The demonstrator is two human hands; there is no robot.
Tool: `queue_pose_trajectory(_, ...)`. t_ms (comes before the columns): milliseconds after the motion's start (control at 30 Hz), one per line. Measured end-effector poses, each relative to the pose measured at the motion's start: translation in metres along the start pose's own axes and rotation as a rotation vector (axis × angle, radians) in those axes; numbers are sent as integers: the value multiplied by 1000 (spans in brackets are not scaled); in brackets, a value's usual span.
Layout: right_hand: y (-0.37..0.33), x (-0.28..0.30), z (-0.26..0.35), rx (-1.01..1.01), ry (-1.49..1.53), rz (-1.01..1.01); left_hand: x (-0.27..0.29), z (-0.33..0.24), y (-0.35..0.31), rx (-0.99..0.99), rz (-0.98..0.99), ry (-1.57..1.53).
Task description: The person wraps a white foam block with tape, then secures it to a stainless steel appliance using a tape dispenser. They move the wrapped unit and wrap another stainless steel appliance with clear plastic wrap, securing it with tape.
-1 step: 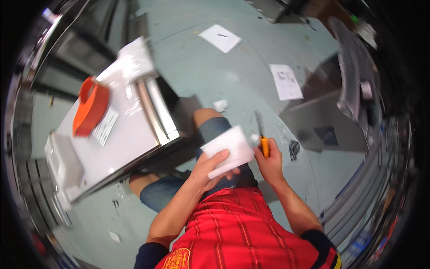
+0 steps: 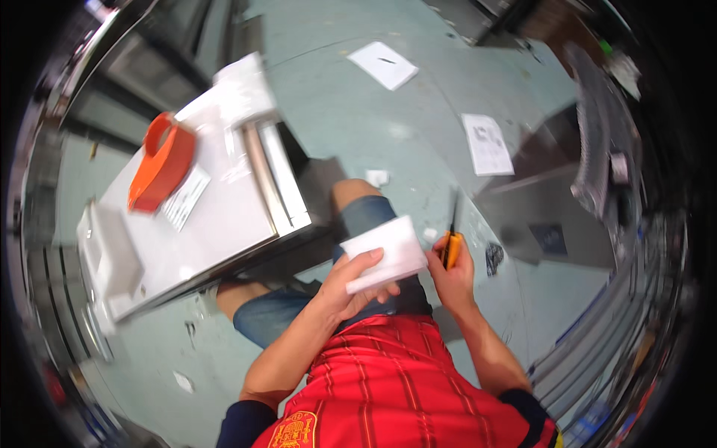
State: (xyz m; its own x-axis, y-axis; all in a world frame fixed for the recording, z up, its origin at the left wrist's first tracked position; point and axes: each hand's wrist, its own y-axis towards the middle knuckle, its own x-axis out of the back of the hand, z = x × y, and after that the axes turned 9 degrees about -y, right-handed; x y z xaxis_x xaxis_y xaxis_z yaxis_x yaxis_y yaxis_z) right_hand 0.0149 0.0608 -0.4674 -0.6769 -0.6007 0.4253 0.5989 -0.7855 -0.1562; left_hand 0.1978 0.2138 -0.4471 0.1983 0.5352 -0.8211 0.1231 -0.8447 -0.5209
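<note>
In my left hand (image 2: 357, 280) is a white, flat-faced piece, apparently foam (image 2: 387, 250), with a thicker lower edge. The thumb presses on its face and the fingers reach underneath. My right hand (image 2: 453, 282) is closed around an orange-and-black handled tool (image 2: 452, 249). Its narrow dark blade or shaft points away from me; blur hides its exact kind. The right fingertips are close to the white piece's right edge, and I cannot tell whether they touch it. Both hands are above my lap.
At left stands a white-topped cabinet (image 2: 216, 231) bearing an orange strap-like roll (image 2: 166, 166), a printed sheet (image 2: 187, 198) and white foam blocks (image 2: 112, 250). Paper sheets (image 2: 487, 145) lie on the floor. A grey box (image 2: 549, 216) stands at right, with bubble wrap (image 2: 594, 142) beside it.
The view has shifted slightly, so the cabinet and floor things appear a little displaced. The tool in my right hand has tilted to the right. Both hands keep their holds.
</note>
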Motion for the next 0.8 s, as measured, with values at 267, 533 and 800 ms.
queue_pose_trajectory(267,42,-32,96,425,256,506,12,-50,-64,62,-46,-516)
queue_pose_trajectory(533,71,-118,135,372,175,366,-4,-63,-103,-393,-129,-219)
queue_pose_trajectory(800,59,-117,129,343,271,435,8,-48,-74,-724,-362,44)
